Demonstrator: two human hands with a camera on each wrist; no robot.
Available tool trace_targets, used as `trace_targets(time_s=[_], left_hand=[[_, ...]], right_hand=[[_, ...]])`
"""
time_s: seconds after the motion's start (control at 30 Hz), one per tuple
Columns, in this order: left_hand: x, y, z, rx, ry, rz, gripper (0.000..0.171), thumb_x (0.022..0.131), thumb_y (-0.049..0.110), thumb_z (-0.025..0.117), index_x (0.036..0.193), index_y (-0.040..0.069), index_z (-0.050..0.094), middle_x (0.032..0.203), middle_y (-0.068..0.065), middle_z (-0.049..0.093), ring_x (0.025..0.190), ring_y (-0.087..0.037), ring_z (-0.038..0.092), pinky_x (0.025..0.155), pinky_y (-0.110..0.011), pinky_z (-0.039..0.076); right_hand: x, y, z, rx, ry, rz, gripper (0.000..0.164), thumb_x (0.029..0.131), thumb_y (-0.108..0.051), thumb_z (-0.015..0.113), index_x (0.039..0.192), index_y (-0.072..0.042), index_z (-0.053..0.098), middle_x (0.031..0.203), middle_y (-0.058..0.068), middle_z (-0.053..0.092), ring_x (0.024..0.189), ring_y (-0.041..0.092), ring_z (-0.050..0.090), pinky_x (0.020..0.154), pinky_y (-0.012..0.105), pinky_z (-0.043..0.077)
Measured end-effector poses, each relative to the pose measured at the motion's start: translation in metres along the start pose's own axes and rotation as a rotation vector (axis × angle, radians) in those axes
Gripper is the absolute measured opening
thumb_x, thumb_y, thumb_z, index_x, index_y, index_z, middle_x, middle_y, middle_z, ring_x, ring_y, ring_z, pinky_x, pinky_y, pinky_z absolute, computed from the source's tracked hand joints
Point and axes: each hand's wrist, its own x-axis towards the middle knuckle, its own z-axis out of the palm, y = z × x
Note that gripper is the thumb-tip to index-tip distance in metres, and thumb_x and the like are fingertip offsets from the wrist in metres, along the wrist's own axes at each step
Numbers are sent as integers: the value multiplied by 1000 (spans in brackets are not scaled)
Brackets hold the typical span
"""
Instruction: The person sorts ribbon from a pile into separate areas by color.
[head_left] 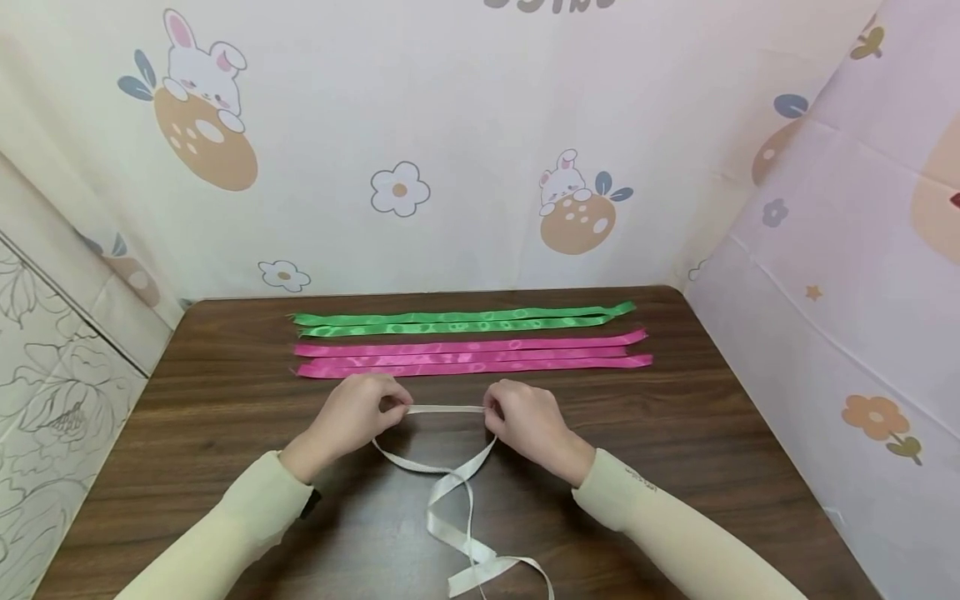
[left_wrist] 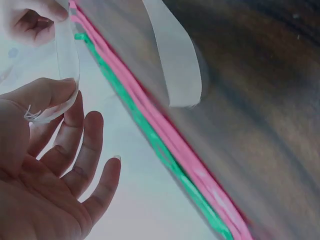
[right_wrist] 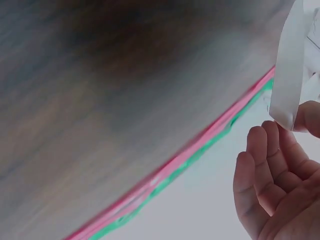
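A white satin ribbon (head_left: 446,408) is stretched taut between both hands above the dark wooden table. My left hand (head_left: 358,415) pinches it between thumb and index finger; in the left wrist view a frayed end (left_wrist: 34,116) sticks out by the base of the thumb, and the other fingers are spread loosely. My right hand (head_left: 528,418) pinches the ribbon between thumb and fingertip, its other fingers held apart. Below the hands the ribbon sags in a loop, and its loose length (head_left: 450,533) curls down toward the table's near side.
Green ribbon strips (head_left: 465,322) lie straight across the far part of the wooden table (head_left: 225,417). Pink ribbon strips (head_left: 472,358) lie parallel just in front of them. A patterned cloth (head_left: 465,108) with rabbits and flowers hangs behind the table, and more cloth flanks both sides.
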Motion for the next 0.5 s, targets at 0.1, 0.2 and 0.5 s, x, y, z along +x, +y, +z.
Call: trace_targets(time_s=[0.1,0.2,0.5], left_hand=[[1,0,-8,-17,-16,-29,7,83,8,81,88,14,81,84,4,77,79,-10,68,72,-31,56],[1,-1,-14,-27,-20,-50,7,84,9,82,89,14,81,85,4,77,82,-11,69,74,-32,56],[-4,-8,-24,-28,-2,-72,7,86,9,80,88,16,81,85,7,76,82,-11,68,76,-34,56]], right_hand=[[-2,7,-7,-3,12,15,9,84,-11,75,82,-19,71,74,-7,65,64,5,58,52,29,48],[-6,12,-13,0,17,28,9,84,-11,76,83,-18,72,76,-8,66,65,5,57,53,29,48],[-25,19,-27,16,-19,30,10,83,-11,78,82,-19,72,76,-9,67,64,3,53,53,24,44]])
